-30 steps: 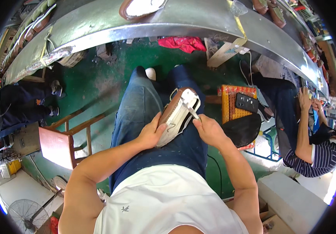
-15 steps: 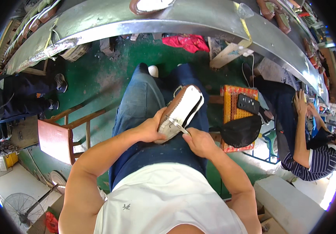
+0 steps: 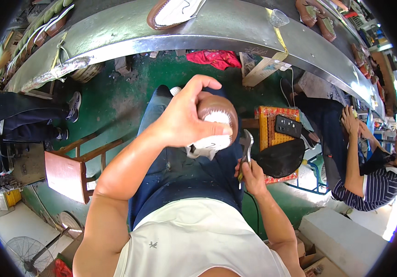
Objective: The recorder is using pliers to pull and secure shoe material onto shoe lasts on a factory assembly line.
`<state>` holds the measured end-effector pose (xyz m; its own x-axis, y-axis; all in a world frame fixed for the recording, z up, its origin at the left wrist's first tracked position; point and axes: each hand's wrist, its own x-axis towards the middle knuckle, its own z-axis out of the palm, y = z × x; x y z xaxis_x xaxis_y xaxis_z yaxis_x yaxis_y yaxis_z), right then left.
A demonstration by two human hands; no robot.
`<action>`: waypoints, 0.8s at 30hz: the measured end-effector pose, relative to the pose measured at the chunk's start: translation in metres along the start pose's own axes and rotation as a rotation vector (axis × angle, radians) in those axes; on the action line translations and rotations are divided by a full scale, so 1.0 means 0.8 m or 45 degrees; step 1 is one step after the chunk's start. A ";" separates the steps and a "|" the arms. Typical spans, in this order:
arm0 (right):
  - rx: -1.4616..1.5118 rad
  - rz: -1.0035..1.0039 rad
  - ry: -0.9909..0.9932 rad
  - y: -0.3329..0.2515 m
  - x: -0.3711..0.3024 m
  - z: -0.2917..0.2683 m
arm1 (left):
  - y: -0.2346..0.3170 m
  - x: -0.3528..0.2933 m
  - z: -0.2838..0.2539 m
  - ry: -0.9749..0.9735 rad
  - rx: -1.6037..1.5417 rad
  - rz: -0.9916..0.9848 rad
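Observation:
My left hand point(image 3: 182, 117) is wrapped round a shoe upper on its last point(image 3: 217, 108), raised above my lap. The end with brown leather and a stitched or pleated edge faces up, and the thumb presses on its white underside. A loose whitish flap hangs below it. Lower and to the right, my right hand point(image 3: 253, 179) grips a pair of metal lasting pincers point(image 3: 247, 142) with the curved head upward. The pincers are beside the shoe, apart from it. Part of their handles is hidden by my fingers.
A metal-edged bench point(image 3: 115, 44) curves across the front, carrying another brown and white shoe point(image 3: 159, 16) and a clear cup point(image 3: 279, 18). At right, a beaded seat point(image 3: 268, 125) holds a phone point(image 3: 288, 126) and black pouch point(image 3: 281, 158). A wooden stool point(image 3: 64, 173) stands left; co-workers sit either side.
My left hand has lifted and turned the shoe away from my lap, so its rounded end faces up. My right hand has drawn the pincers off it, to the right and down.

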<state>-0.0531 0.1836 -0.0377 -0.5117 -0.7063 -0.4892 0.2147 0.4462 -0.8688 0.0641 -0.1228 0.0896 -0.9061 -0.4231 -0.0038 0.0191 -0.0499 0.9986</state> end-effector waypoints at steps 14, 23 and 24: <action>-0.817 -0.196 -0.438 -0.071 0.011 0.005 | -0.184 -0.075 0.027 0.064 1.099 -0.315; -1.141 -0.160 -0.728 -0.153 0.067 0.017 | -0.173 -0.085 0.057 0.292 1.275 0.272; -1.316 -0.029 -0.845 -0.178 0.076 0.020 | -0.168 -0.088 0.059 0.164 1.270 0.097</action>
<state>-0.1016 0.0682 0.0549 0.0806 -0.7276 -0.6813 -0.7037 0.4425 -0.5558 0.1051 -0.0439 -0.0417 -0.8634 -0.4912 0.1155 -0.3406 0.7362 0.5849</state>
